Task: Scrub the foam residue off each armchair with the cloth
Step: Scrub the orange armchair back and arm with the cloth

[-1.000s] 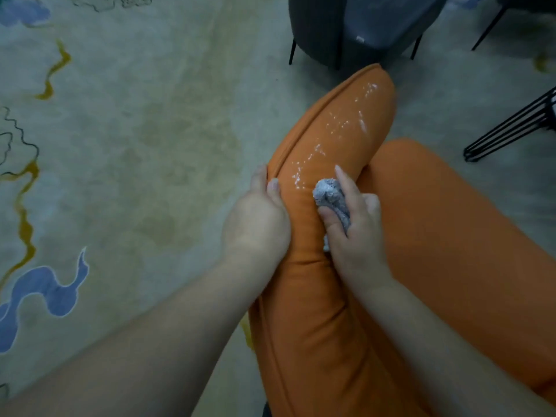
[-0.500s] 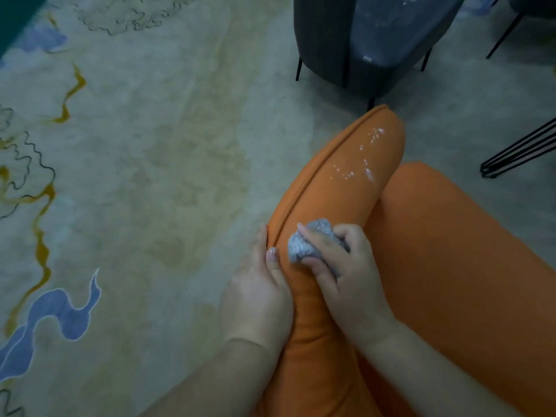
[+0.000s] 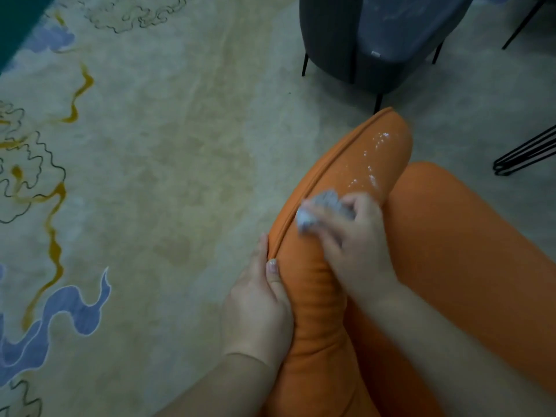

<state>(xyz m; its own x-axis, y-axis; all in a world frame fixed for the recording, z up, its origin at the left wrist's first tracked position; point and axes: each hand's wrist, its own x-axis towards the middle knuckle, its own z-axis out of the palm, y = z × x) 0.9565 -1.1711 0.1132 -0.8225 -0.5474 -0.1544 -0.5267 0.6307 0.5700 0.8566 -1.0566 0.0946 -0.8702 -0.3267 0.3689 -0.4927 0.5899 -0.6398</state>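
Observation:
An orange armchair (image 3: 469,251) fills the lower right, its padded armrest (image 3: 313,281) running up toward the middle. White foam residue (image 3: 368,173) speckles the armrest's far end. My right hand (image 3: 352,245) grips a bunched grey cloth (image 3: 323,207) and presses it on the armrest just below the foam; hand and cloth are motion-blurred. My left hand (image 3: 258,308) rests on the armrest's outer side by the piped seam, thumb on top.
A dark grey armchair (image 3: 370,40) with thin black legs and faint white specks stands at the top. Black wire legs (image 3: 526,152) reach in at the right edge. A beige carpet (image 3: 144,182) with blue and yellow swirls covers the floor on the left.
My right hand has rubbed the cloth back and forth on the armrest and now sits closer to the foam. The lower foam specks are gone. The view has shifted down.

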